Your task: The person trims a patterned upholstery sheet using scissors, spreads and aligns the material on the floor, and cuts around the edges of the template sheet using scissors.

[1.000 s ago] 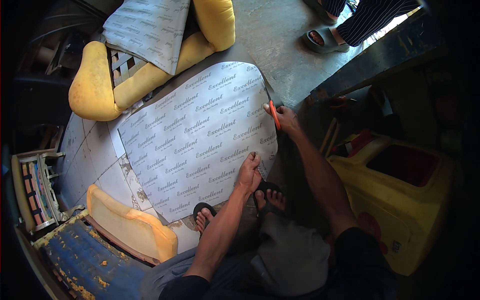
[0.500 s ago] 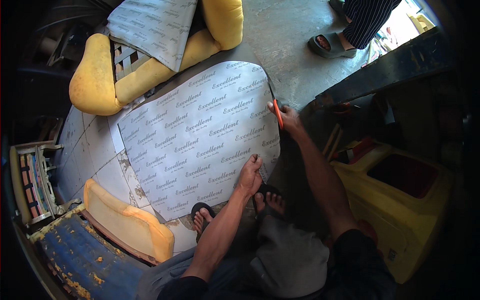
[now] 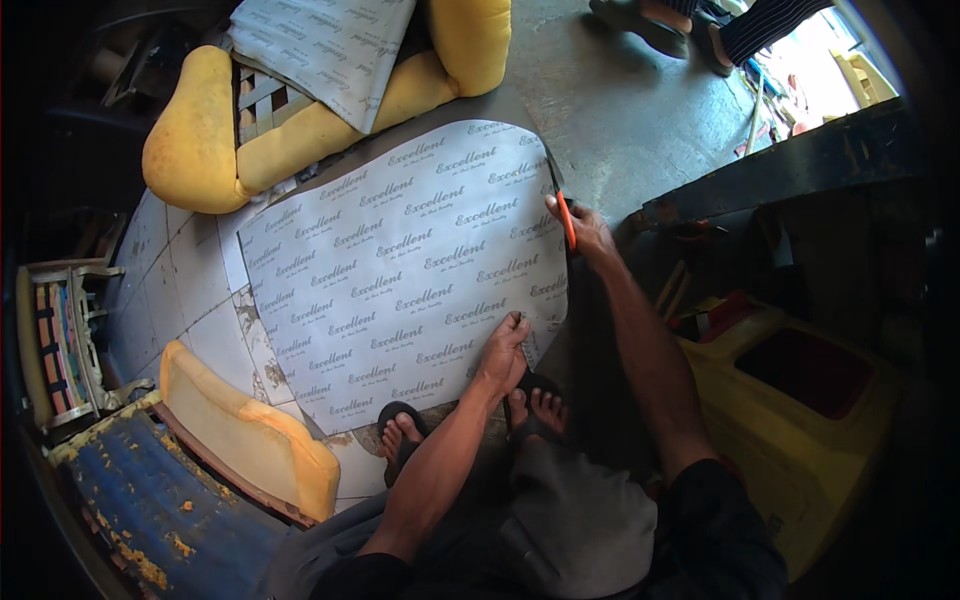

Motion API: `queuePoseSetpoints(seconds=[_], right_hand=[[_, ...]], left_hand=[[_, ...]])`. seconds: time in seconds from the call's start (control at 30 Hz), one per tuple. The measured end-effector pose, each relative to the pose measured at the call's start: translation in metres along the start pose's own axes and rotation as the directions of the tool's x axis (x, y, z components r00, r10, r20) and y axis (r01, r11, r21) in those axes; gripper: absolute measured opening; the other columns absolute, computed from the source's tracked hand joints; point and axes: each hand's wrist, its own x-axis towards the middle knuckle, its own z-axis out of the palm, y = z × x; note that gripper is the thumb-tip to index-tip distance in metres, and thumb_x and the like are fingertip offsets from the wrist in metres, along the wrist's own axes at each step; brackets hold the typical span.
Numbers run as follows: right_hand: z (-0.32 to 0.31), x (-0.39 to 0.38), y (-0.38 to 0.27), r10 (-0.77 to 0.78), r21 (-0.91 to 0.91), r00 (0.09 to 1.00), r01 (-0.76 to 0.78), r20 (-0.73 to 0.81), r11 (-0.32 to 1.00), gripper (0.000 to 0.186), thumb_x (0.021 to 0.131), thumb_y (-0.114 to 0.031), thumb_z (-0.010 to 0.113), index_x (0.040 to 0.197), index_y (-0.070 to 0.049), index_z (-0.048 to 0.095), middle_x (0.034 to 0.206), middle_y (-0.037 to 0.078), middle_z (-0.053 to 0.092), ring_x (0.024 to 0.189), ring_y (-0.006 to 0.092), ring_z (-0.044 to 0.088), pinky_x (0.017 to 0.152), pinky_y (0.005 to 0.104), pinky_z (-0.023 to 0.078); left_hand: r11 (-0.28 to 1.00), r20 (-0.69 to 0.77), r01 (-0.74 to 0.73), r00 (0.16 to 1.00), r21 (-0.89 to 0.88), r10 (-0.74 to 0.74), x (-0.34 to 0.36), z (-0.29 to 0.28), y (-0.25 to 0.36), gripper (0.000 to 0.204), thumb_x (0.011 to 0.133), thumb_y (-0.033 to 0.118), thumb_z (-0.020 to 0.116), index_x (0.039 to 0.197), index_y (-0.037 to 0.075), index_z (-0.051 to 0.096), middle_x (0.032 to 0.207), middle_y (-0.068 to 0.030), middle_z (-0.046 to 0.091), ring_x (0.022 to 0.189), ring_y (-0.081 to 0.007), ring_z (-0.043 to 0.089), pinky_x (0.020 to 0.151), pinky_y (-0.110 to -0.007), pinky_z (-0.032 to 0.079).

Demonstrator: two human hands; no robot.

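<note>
A large white sheet [image 3: 400, 270] with repeated grey printing spreads over the floor before me, its right side rounded. My left hand [image 3: 503, 352] is closed on its near right edge, thumb on top. My right hand [image 3: 590, 235] grips orange-handled scissors [image 3: 566, 220] at the sheet's far right edge. Their dark blades point away from me along that edge; whether they are apart is hard to see. Darker material [image 3: 590, 330] shows beside the sheet on the right.
A yellow foam-padded seat frame [image 3: 330, 130] with webbing and a folded printed sheet [image 3: 310, 50] stands beyond. At left are a foam-edged panel [image 3: 240, 420] and a worn blue surface [image 3: 170, 510]. A yellow casing [image 3: 710, 370] is at right. Another person's feet [image 3: 650, 25] are at the top.
My right hand and the scissors appear slightly farther right in the picture, still at the sheet's edge. The other person's feet have stepped farther away. My left hand keeps its hold.
</note>
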Motion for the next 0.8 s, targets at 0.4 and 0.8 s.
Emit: queuePoseSetpoints(seconds=[0.4,0.8], right_hand=[[-0.009,0.012,-0.009,0.077,-0.155,0.996,-0.071,0.034,0.985,0.085,0.079,-0.069,0.071,0.11,0.01,0.067,0.063,0.001,0.054,0.05,0.0091,0.05,0.044,0.0266,0.037],[-0.02,0.024,-0.017,0.054,-0.177,0.995,-0.039,0.081,0.983,0.082,0.076,-0.069,0.073,0.104,0.008,0.071,0.074,0.01,0.066,0.059,0.0158,0.06,0.052,0.0309,0.046]], left_hand=[[1.0,-0.007,-0.012,1.0,0.027,0.012,0.001,0.002,0.0,0.025,0.099,0.009,0.051,0.124,0.004,0.052,0.126,-0.0059,0.058,0.121,-0.0142,0.052,0.11,-0.029,0.035],[0.999,0.03,0.032,0.999,-0.023,-0.031,0.003,0.005,0.002,0.027,0.1,0.011,0.052,0.125,0.004,0.052,0.125,-0.0061,0.06,0.121,-0.0143,0.053,0.109,-0.03,0.036]])
